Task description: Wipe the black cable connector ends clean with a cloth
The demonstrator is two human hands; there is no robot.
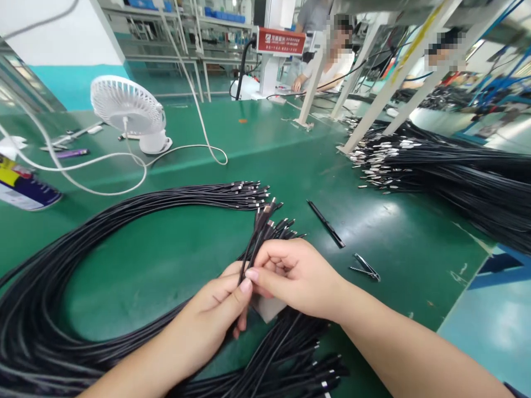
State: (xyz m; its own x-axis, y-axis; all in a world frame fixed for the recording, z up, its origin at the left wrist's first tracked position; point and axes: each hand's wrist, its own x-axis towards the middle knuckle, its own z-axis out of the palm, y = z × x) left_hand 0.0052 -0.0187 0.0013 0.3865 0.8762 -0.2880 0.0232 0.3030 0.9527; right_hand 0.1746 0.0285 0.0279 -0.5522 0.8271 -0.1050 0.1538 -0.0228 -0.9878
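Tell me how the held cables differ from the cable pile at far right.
The held cables are few; the cable pile is far larger. The held cables' ends point up the picture, the cable pile's left. The held cables' ends look mostly dark, the cable pile's silvery. Both are black cables.

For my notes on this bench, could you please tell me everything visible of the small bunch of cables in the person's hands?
The small bunch of cables is black, with rubbery-looking jackets and dark plug housings ending in silvery metal tips. It leans right, plugs uppermost, over the green table. The left hand and right hand pinch it below the plugs. The hands hide its lower run; the count is unclear.
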